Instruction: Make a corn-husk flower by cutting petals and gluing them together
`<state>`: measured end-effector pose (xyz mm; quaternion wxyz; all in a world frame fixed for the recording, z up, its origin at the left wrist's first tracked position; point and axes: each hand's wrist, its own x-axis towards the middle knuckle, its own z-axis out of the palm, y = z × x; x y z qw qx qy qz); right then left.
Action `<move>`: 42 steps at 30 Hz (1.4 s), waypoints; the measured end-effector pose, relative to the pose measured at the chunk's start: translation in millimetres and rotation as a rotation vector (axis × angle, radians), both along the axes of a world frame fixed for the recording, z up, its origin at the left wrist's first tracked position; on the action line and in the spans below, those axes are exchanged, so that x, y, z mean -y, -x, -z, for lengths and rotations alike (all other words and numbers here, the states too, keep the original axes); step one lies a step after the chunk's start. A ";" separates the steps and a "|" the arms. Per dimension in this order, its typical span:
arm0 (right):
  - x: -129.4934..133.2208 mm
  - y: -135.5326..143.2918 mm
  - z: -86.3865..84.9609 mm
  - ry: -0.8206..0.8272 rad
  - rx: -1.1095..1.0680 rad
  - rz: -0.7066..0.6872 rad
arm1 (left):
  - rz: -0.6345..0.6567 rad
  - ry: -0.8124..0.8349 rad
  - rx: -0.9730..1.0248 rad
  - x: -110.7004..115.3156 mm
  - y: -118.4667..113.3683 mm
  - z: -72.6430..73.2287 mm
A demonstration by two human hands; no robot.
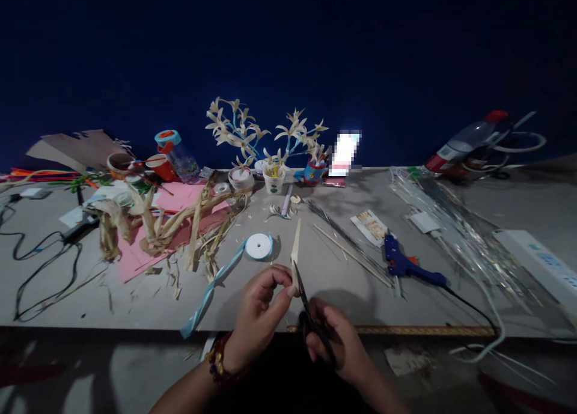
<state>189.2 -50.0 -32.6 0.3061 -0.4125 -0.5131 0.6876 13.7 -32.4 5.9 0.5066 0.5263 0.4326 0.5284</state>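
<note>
My left hand (265, 303) pinches the lower end of a pale, pointed strip of dried husk (296, 243), which sticks up from the fingers. Black scissors (305, 303) are in my right hand (336, 336), its fingers in the handle loops. The scissor blades lie against the husk strip close to my left fingertips. Beyond my left hand, a white spool (258, 246) trails pale blue ribbon (216, 282) toward the table's front edge. Husk flowers (243, 131) on blue stems stand at the back in small pots, one of them a white cup (273, 179).
Dried husks (153, 225) lie on pink paper (130, 261) at left. A blue glue gun (410, 267) with a black cord rests at right, near thin wires (347, 240), plastic-wrapped wire bundles (455, 234) and a white power strip (536, 264). A bright phone (345, 154) leans at the back.
</note>
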 end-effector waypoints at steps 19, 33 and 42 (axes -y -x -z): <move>-3.5 -2.4 4.0 -0.045 0.076 -0.021 | 0.074 -0.009 0.006 -4.6 10.2 0.6; -9.3 2.9 4.8 -0.090 0.122 -0.043 | 0.045 0.010 0.011 -6.4 18.7 1.6; -24.5 7.8 4.7 -0.095 0.141 -0.084 | 0.054 0.037 0.028 -13.7 35.0 1.7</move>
